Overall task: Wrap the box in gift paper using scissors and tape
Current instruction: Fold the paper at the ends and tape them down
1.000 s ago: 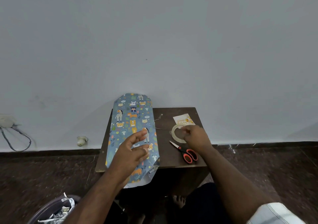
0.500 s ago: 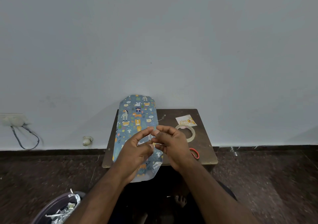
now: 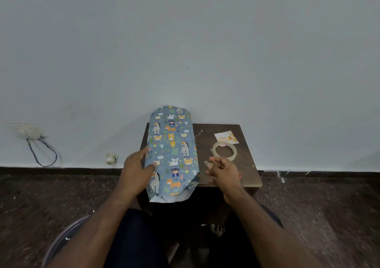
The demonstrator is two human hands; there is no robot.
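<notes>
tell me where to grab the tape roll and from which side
Grip the tape roll by its near rim, coming from above: it lies flat on the table with an open centre, so one finger can go inside the ring and the thumb outside.

In front of me the small dark counter (image 3: 244, 177) carries the paper-wrapped box (image 3: 172, 150) on its left side, overhanging front and back. To its right lie a tape roll (image 3: 224, 150) and, just behind it, a greeting card (image 3: 226, 137).
</notes>
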